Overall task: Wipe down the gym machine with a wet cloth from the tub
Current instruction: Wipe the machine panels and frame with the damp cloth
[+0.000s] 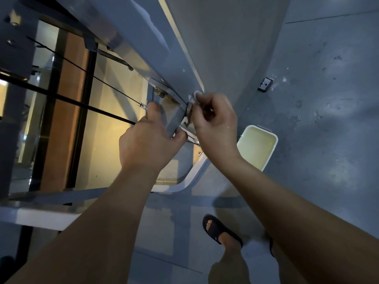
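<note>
Item 1: my left hand (151,140), fingers and thumb curled round a grey bar (174,117) of the gym machine (143,27).
Item 2: my right hand (215,124), fingers bunched on the small cloth (193,99), pressing it against a bracket (187,119).
Item 3: tub (273,148) of water, on the floor (307,119) below my right wrist.
Risk: the cloth could snag on that bracket, and drips could slick the floor under my sandal (217,228).

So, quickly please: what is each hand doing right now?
Left hand: grips the machine's frame bar.
Right hand: holds the cloth.
</note>
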Demonstrator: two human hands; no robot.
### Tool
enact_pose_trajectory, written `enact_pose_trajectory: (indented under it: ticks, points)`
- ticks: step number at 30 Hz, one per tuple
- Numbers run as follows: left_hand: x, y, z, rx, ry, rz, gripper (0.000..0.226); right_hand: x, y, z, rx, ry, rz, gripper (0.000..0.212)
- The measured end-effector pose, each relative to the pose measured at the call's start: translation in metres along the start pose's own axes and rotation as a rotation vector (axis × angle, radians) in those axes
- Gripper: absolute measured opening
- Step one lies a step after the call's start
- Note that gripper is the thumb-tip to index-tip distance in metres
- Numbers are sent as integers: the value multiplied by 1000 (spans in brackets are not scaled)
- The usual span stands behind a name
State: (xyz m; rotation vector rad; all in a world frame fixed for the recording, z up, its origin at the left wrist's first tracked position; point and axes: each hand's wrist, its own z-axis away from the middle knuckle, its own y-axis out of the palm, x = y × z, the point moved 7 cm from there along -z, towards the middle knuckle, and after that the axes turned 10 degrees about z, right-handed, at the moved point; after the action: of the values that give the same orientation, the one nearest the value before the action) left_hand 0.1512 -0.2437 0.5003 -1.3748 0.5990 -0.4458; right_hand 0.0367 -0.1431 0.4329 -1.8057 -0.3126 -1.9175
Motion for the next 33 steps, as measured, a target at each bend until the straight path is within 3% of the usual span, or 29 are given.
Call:
enact_pose_trajectory:
  ticks: [3, 8, 12, 19, 25, 30, 33]
  points:
    - [0, 0, 0, -7, -5, -3, 47, -11, 1, -7, -3, 167, -24, 6]
    - [0, -1, -1, 1, -10, -16, 47, 3, 1, 2, 55, 85, -27, 4]
    - [1, 1, -2, 5, -29, -11, 46, -1, -1, -3, 32, 181, -22, 4]
    - [1, 1, -3, 18, -38, -18, 47, 0, 4, 12, 83, 177, -23, 9]
    - [2, 2, -3, 55, -44, 0, 55, 21, 0, 11, 28, -23, -8, 3]
    - [-2, -1, -1, 15, -29, 5, 47, 6, 0, 6, 77, 207, -29, 8]
    - [-1, 1, -2, 45, -35, -4, 52, 17, -2, 1, 70, 181, -89, 6]
